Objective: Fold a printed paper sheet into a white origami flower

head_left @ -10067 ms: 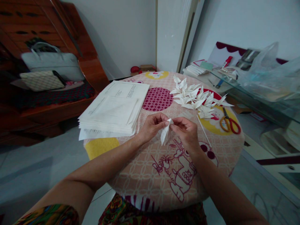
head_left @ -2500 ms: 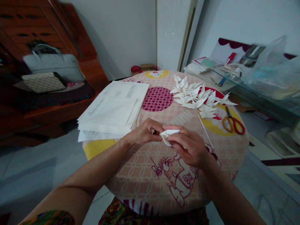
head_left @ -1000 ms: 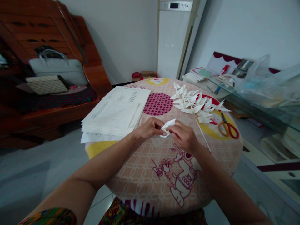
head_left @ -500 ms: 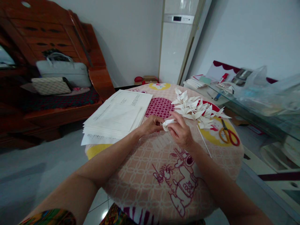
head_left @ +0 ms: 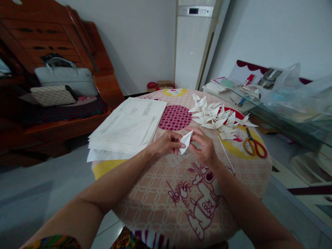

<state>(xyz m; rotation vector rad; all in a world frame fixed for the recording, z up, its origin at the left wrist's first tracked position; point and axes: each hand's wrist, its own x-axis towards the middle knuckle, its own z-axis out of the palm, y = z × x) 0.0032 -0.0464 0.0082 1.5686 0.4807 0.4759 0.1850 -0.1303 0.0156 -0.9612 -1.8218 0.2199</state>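
Note:
Over the table, my left hand [head_left: 169,142] pinches a small piece of folded white paper [head_left: 185,141], pointed at its upper end. My right hand [head_left: 203,145] curls round the right side of the same paper, thumb and fingers at its edge. Behind my right hand lies a pile of folded paper cranes [head_left: 211,114], white with pointed wings and tips. A thin white stick [head_left: 226,154] rests on the cloth beside my right wrist. Scissors [head_left: 254,145] with orange and red handles lie farther right.
A stack of printed paper sheets [head_left: 127,128] covers the left of the round table, which has a patterned pink cloth [head_left: 155,193]. At right stands a glass-topped cabinet [head_left: 282,128] with plastic bags [head_left: 290,97]. A wooden bench [head_left: 103,86] holding bags is at left.
The folded paper has turned so that its pointed end rises up and right, and more of its white face shows. My right fingers have loosened and spread slightly. The camera view has shifted a little.

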